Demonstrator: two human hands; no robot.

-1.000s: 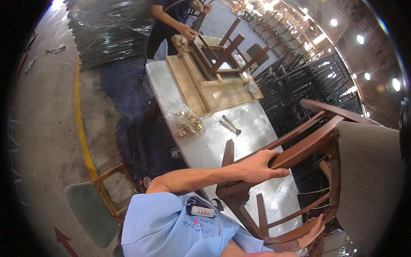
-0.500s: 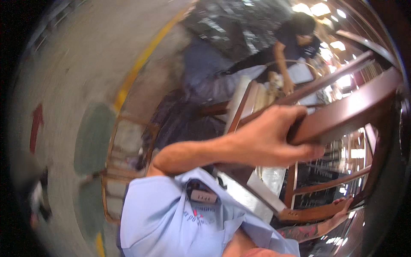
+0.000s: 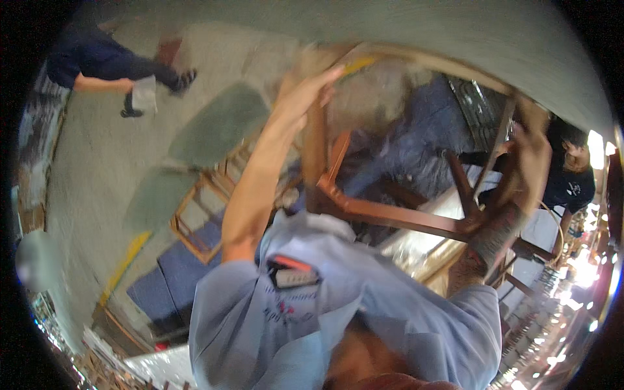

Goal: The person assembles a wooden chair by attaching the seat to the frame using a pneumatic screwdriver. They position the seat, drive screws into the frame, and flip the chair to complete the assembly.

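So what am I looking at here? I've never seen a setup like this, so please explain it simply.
There is no machine here: a person works with bare hands. The view comes from the left of two fisheye cameras worn on their head, looking down, so straight edges bend near the rim.

The left hand and right hand are both at a brown wooden chair, held up in front of the body; blur hides the exact grip.

Beyond it, a pale, shiny table shows only partly, so I can't tell clearly what lies on it. Green seats are at left. One co-worker is at upper left, another at right.
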